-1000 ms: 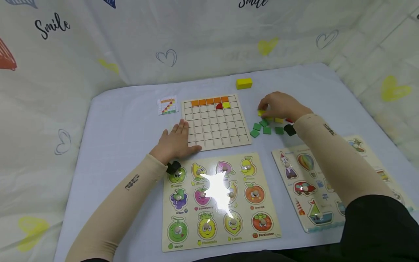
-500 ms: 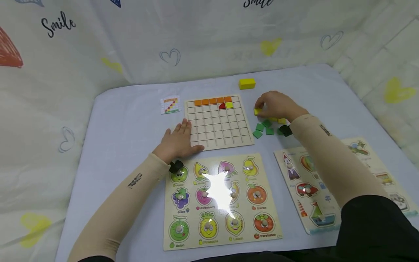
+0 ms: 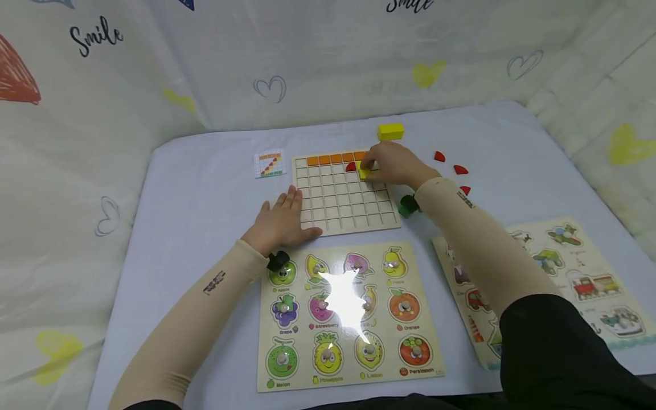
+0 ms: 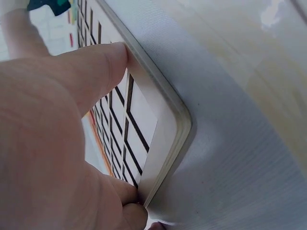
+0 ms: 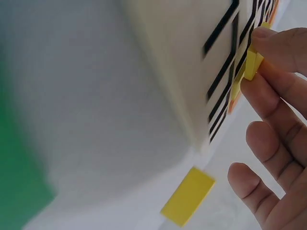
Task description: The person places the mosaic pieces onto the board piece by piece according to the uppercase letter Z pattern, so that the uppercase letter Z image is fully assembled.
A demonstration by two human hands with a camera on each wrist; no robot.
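A square grid board (image 3: 338, 205) lies on the table in the head view. Along its far row sit several orange tiles (image 3: 335, 158), with a red quarter-round tile (image 3: 351, 167) just below them. My left hand (image 3: 279, 226) rests at the board's near left corner, fingers straight along the side; its thumb (image 4: 108, 60) presses on the near edge. Between thumb and fingertips my right hand (image 3: 397, 165) pinches a yellow square tile (image 5: 253, 62), close over the board near the red tile. Another yellow tile placed there is mostly hidden by the fingers.
A pattern card (image 3: 269, 164) lies left of the board, a yellow block (image 3: 390, 131) behind it. Right of it are red quarter-round tiles (image 3: 460, 169) and a green tile (image 3: 406, 210), partly under the right arm. A fruit puzzle (image 3: 353, 370) and vehicle puzzle (image 3: 615, 341) lie nearer.
My right hand has picked up a yellow tile from the loose pile and carried it left over the board. Red tiles at the right are uncovered. My left hand stays at the corner.
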